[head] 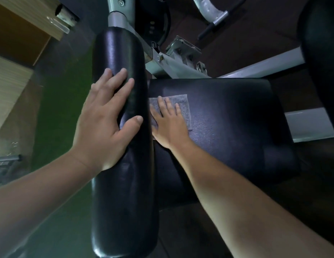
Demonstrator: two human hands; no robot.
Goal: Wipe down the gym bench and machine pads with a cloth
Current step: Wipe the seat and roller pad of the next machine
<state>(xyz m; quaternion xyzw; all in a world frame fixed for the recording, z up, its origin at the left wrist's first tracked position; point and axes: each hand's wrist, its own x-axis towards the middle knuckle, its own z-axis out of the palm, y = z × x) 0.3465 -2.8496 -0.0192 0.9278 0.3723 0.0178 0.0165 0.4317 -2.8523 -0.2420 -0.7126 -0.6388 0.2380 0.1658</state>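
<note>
A long black roller pad (123, 183) runs down the middle of the view. My left hand (104, 123) rests flat on its upper part, fingers spread and straight. To its right lies a wide black seat pad (227, 123). A small grey cloth (184, 103) lies flat on the seat pad's near-left corner, beside the roller. My right hand (170, 123) presses down on the cloth with straight fingers, covering most of its lower half.
Grey metal frame bars (173, 66) and brackets of the machine stand behind the pads. Another black pad (322, 53) sits at the far right. Green flooring (63, 108) and a wooden cabinet (17, 43) are at the left.
</note>
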